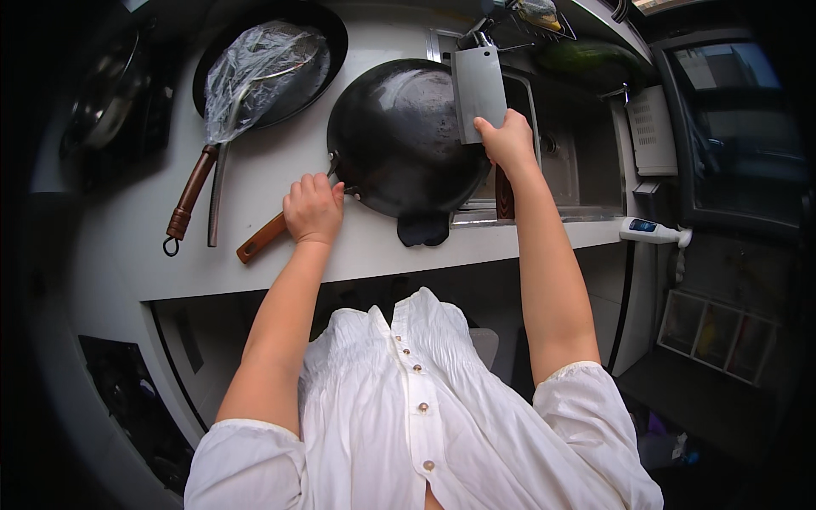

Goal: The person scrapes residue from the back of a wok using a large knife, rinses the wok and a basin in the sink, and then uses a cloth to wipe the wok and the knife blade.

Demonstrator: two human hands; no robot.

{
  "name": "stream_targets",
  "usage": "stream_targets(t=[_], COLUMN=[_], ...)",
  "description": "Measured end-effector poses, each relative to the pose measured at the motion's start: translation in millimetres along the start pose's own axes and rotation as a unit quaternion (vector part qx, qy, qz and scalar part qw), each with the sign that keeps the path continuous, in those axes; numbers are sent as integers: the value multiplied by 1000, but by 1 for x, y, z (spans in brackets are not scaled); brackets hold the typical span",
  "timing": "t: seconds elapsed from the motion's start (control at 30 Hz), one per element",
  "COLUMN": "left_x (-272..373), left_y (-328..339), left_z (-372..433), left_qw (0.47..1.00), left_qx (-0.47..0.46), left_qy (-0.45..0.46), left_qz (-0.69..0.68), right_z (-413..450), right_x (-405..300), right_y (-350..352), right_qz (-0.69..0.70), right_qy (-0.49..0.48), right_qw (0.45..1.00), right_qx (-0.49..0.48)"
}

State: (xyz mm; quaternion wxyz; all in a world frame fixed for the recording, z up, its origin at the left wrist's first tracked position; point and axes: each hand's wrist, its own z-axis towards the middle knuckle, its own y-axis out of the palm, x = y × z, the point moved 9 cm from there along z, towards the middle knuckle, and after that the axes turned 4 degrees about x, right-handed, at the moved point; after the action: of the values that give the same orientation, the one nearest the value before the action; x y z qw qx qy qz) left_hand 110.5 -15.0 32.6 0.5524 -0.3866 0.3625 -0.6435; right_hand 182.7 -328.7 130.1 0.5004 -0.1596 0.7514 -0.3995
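My left hand (313,207) is closed around the wooden handle (262,238) of a black wok (408,137), near the handle's metal joint. The wok lies bottom up on the white counter and reaches over the sink's edge. In my right hand (508,141) is a cleaver, its broad metal blade (479,89) over the wok's right side, pointing away from me; most of its handle is hidden by the hand. A dark wooden handle (504,194) shows beside my right wrist; what it belongs to cannot be told. A black lobed piece (424,229) sticks out at the wok's near rim.
Behind left, a second black pan (335,44) holds a strainer in clear plastic (255,76). A metal pot (105,95) stands far left. At right are the sink (574,159), a large green vegetable (590,58) and a white bottle (653,231) lying at the counter's edge.
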Motion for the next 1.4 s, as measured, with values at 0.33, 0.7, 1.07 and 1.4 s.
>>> stream_targets(t=[0.33, 0.7, 1.07, 1.4], left_x=[7, 8, 10, 8], left_y=[-4, 2, 1, 2], left_z=[-1, 0, 0, -4], left_qw=[1000, 999, 1000, 1000], left_qx=[6, -31, -20, -2], left_qy=[13, 6, 16, 27], left_qz=[-9, -16, 9, 16], right_z=[-7, -84, -162, -142], right_x=[21, 40, 4, 11], right_y=[6, -18, 30, 23], right_qz=[-5, 52, -12, -20], right_qy=[-61, -142, -259, -189], right_qw=[998, 973, 932, 964], right_qx=[10, 177, 253, 185])
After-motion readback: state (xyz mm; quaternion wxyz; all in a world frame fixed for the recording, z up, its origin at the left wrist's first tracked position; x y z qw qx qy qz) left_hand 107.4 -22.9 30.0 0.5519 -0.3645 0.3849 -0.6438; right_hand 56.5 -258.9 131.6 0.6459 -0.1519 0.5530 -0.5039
